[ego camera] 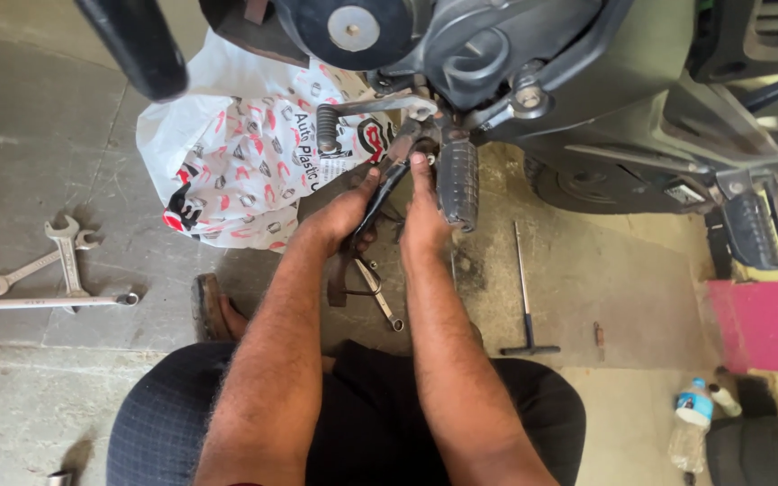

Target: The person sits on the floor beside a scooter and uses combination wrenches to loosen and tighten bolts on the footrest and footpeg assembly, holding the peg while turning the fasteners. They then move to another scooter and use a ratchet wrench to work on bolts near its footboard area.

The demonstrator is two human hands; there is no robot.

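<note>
White plastic bag (227, 153), red-and-black printed, lies bulging on the concrete floor (38, 135); you cannot tell its contents. Spanners (60, 256) lie well left, a T-handle wrench (526, 297) right, a water bottle (692, 423) near the corner. Your left hand (344, 216) grasps the black lever (387, 184) under the motorcycle engine (461, 45); your right hand (423, 216) presses fingers (420, 166) beside the footpeg (457, 184).

A slim black metal lever (387, 184) runs slantwise under the motorcycle engine, its upper end at one o'clock meeting the bolt mount (425, 135) beside the ribbed black footpeg (457, 184), which hangs upright at three o'clock. Its lower end points toward seven o'clock.
</note>
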